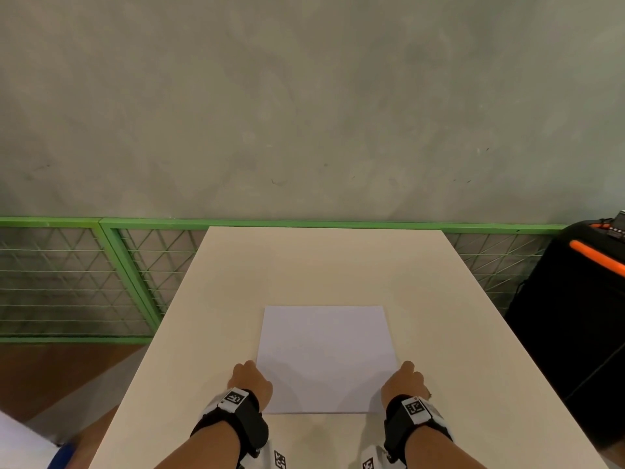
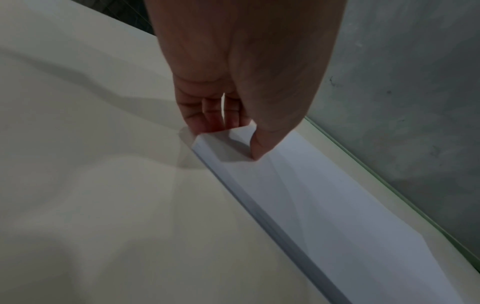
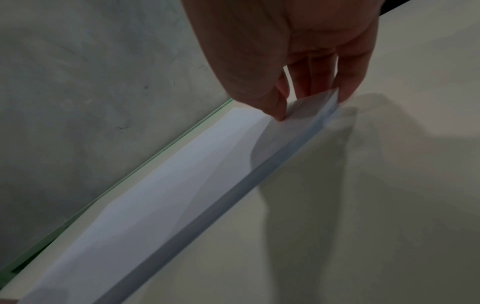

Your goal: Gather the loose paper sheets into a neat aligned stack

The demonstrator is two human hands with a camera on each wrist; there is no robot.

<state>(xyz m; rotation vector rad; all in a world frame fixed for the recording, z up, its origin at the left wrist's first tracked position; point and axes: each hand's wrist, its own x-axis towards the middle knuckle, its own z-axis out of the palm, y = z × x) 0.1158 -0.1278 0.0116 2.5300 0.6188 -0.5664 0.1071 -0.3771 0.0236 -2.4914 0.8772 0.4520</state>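
From the head view, a white stack of paper (image 1: 326, 358) lies flat on a cream table (image 1: 324, 262), its edges lined up. The left hand (image 1: 251, 380) sits at the stack's left edge and the right hand (image 1: 404, 382) at its right edge, both toward the near corners — the paper lies between the two sets of fingers. Each wrist wears a black strap (image 1: 241, 412) with a printed marker. A green mesh fence (image 1: 101, 275) and grey wall stand beyond the table; a black case with an orange stripe (image 1: 581, 299) is off to the right.

From the left wrist view, the thumb (image 2: 259, 148) presses on top of the paper (image 2: 324, 205) while the fingers (image 2: 205, 119), held close together, sit against its edge — a pinch on the corner.

From the right wrist view, the thumb (image 3: 275, 107) rests on the top sheet and the fingers (image 3: 319, 78), close together, go behind the slightly lifted corner of the paper (image 3: 182, 185), pinching it.
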